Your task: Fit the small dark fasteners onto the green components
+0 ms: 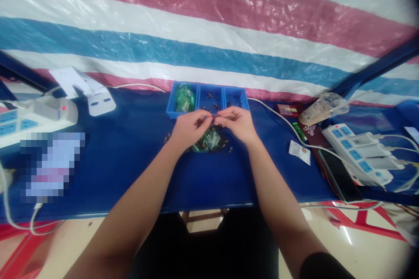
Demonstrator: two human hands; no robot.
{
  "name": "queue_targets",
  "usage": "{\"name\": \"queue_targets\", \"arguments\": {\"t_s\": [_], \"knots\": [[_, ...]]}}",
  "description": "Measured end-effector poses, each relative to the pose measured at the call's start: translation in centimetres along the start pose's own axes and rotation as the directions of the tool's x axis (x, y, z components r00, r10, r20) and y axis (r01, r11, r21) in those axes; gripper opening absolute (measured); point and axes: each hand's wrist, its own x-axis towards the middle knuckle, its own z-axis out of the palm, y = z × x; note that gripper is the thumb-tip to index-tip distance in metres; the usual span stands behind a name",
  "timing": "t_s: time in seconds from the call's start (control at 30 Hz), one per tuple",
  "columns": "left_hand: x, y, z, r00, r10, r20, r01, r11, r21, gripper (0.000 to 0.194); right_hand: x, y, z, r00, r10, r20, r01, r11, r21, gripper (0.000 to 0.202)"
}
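My left hand (193, 127) and my right hand (238, 124) meet fingertip to fingertip just in front of a blue divided tray (198, 100). Both are pinched closed around something too small to make out. Beneath them on the blue tabletop lies a green plastic bag (211, 140) among several small dark metal pieces (231, 149). The tray's left compartment holds another green bag (185, 98); several small pieces (209, 96) lie in its middle one. What the right compartment holds is hard to tell.
At the left are a power strip (29, 117), a white stand (98, 98) and a blurred-out phone (54, 165). A tilted plastic cup (322, 109), white packet (299, 152), dark phone (340, 174) and second power strip (355, 150) lie right, with cables.
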Motion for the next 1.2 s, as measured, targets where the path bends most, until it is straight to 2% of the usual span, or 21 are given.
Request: {"name": "queue_targets", "arguments": {"t_s": [0.13, 0.3, 0.43, 0.57, 0.87, 1.07, 1.2], "knots": [[-0.04, 0.05, -0.12, 1.000, -0.018, -0.004, 0.018, 1.000, -0.004, 0.020, -0.07, -0.13, 0.08, 0.999, -0.033, 0.033, 0.032, 0.999, 0.039, 0.037], [-0.09, 0.12, -0.22, 0.999, -0.033, 0.024, 0.034, 0.999, -0.043, 0.022, -0.16, -0.34, 0.25, 0.999, -0.026, 0.019, 0.025, 1.000, 0.014, 0.036], [-0.02, 0.19, -0.28, 0.998, -0.032, 0.045, 0.033, 0.999, -0.022, 0.023, -0.26, -0.21, 0.09, 0.995, -0.098, 0.009, 0.098, 0.995, 0.013, 0.036], [-0.01, 0.15, -0.16, 0.999, -0.035, 0.026, 0.036, 0.999, -0.034, 0.024, -0.22, 0.26, -0.17, 0.989, -0.144, -0.038, 0.144, 0.990, -0.004, 0.027], [-0.12, -0.12, 0.27, 0.999, -0.007, -0.042, 0.003, 0.996, -0.089, 0.017, -0.02, 0.35, -0.11, 0.987, -0.152, -0.055, 0.154, 0.988, 0.032, 0.024], [-0.09, -0.12, 0.24, 0.999, 0.006, -0.035, -0.007, 0.999, -0.052, 0.016, -0.16, 0.07, 0.05, 0.991, -0.132, -0.029, 0.132, 0.991, 0.023, 0.032], [-0.21, -0.28, 0.27, 1.000, 0.000, -0.026, -0.001, 0.999, -0.044, 0.018, -0.29, -0.05, 0.20, 0.992, -0.124, -0.029, 0.125, 0.992, 0.019, 0.027]]}}
